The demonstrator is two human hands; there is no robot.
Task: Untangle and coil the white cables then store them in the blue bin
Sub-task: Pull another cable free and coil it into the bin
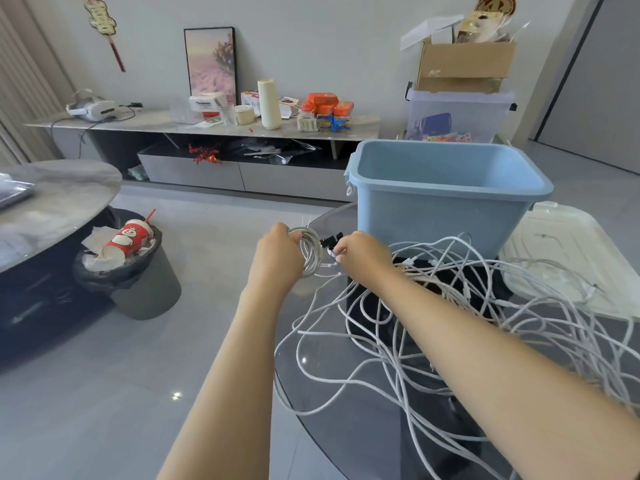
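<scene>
Gripping a coil of white cable [309, 251] at the counter's [346, 420] far left edge, the left hand [277, 252] has its fingers clenched round it; the right hand [363, 252] pinches a cable end beside a black clip [330, 241]. The tangled cables [450, 306] sprawl before the blue bin [446, 199].

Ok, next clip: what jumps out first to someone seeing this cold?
The tangle of white cables sprawled over the dark glass table, with the blue bin standing behind it. In front, the left hand grips a coiled cable while the right hand pinches something small beside it.
</scene>
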